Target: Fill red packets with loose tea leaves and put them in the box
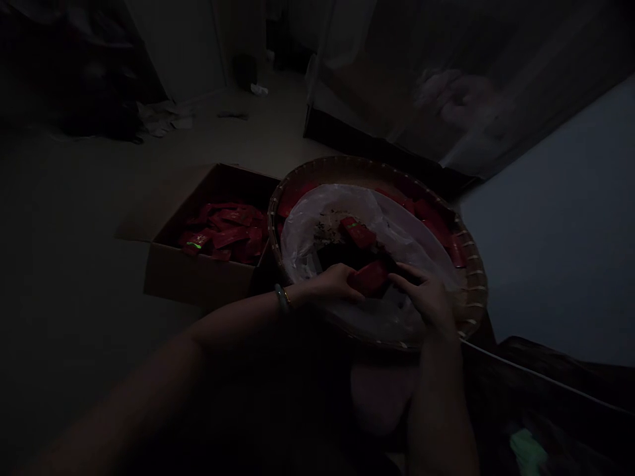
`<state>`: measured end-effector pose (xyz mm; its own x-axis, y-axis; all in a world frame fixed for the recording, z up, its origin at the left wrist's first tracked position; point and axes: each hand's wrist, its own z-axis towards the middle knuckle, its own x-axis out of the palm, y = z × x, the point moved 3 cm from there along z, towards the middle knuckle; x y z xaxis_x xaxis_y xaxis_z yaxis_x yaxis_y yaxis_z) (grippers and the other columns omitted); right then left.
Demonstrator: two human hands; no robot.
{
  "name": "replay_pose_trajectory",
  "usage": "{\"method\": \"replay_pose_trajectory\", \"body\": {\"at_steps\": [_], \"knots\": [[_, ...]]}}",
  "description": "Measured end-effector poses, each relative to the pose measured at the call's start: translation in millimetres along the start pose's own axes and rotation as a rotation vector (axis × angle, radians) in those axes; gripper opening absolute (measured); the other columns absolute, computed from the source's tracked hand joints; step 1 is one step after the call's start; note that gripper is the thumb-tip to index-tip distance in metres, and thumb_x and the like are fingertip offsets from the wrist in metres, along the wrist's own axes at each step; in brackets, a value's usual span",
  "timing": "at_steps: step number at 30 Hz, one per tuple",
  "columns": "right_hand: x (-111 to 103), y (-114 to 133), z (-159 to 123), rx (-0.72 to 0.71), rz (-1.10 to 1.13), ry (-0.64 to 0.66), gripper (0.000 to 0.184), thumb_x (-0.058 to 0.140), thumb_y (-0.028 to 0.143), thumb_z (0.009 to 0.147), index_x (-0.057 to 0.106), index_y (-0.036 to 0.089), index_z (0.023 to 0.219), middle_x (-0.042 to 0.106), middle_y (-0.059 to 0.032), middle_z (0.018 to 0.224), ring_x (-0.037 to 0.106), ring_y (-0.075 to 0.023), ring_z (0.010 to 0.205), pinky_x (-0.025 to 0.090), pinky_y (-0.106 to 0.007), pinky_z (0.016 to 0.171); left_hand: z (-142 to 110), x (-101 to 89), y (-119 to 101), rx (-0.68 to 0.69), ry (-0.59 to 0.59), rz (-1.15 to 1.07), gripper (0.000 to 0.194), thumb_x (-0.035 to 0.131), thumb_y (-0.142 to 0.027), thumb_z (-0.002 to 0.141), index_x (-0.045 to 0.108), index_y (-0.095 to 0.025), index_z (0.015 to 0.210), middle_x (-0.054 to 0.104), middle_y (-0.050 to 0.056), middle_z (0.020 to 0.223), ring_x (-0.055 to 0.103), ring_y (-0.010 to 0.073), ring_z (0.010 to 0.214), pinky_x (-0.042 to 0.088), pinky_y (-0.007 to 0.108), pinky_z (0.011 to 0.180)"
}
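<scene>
In the dim head view, my left hand pinches a small red packet by its left side. The thumb and fingers of my right hand close on the packet's right edge. The packet hangs over a clear plastic bag spread open in a round wicker tray. Dark loose bits, too dim to name, lie in the bag. A second red packet with a bright green mark rests on them. More red packets line the tray's far right side.
An open cardboard box full of red packets stands left of the tray. A pale wall rises to the right. A white cord runs across the lower right. Behind the tray is a large plastic-covered object.
</scene>
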<state>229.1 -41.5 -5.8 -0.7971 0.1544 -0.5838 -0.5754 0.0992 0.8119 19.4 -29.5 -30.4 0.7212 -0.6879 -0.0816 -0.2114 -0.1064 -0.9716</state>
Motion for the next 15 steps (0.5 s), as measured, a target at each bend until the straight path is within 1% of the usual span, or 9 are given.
{"method": "replay_pose_trajectory", "body": {"at_steps": [4,7,10,15], "knots": [[2.2,-2.8,-0.2,0.013,0.017,0.003,0.054,0.074,0.051,0.062,0.071,0.020,0.106,0.072,-0.0085,0.103,0.065,-0.0292,0.096,0.051,-0.041,0.082,-2.1,-3.4,1.2,0.010,0.018,0.000,0.042,0.077,-0.032,0.058,0.069,-0.009,0.092,0.066,0.001,0.073,0.056,0.0134,0.063,0.039,0.021,0.056],[4.2,-3.8,1.2,0.041,0.016,0.011,0.054,0.074,0.050,0.062,0.070,0.019,0.106,0.071,-0.0083,0.103,0.064,-0.0292,0.097,0.051,-0.041,0.081,-2.9,-4.7,2.7,0.019,-0.001,0.007,0.042,0.078,-0.032,0.058,0.069,-0.009,0.092,0.065,0.001,0.073,0.057,0.0133,0.063,0.038,0.021,0.055],[3.9,-2.5,2.6,0.052,0.028,0.043,0.054,0.074,0.049,0.062,0.069,0.019,0.107,0.071,-0.0087,0.105,0.064,-0.0289,0.098,0.051,-0.040,0.081,-3.3,-5.7,5.3,-0.011,-0.027,-0.024,0.044,0.077,-0.031,0.057,0.069,-0.009,0.095,0.066,0.001,0.075,0.057,0.0130,0.063,0.039,0.021,0.055],[-3.5,-2.1,2.8,0.065,0.044,0.107,0.055,0.073,0.049,0.062,0.068,0.020,0.109,0.070,-0.0088,0.109,0.064,-0.0283,0.099,0.051,-0.040,0.083,-2.4,-8.5,7.8,-0.025,-0.077,-0.040,0.043,0.077,-0.029,0.056,0.070,-0.009,0.094,0.066,0.001,0.077,0.058,0.0140,0.066,0.040,0.020,0.056]]}}
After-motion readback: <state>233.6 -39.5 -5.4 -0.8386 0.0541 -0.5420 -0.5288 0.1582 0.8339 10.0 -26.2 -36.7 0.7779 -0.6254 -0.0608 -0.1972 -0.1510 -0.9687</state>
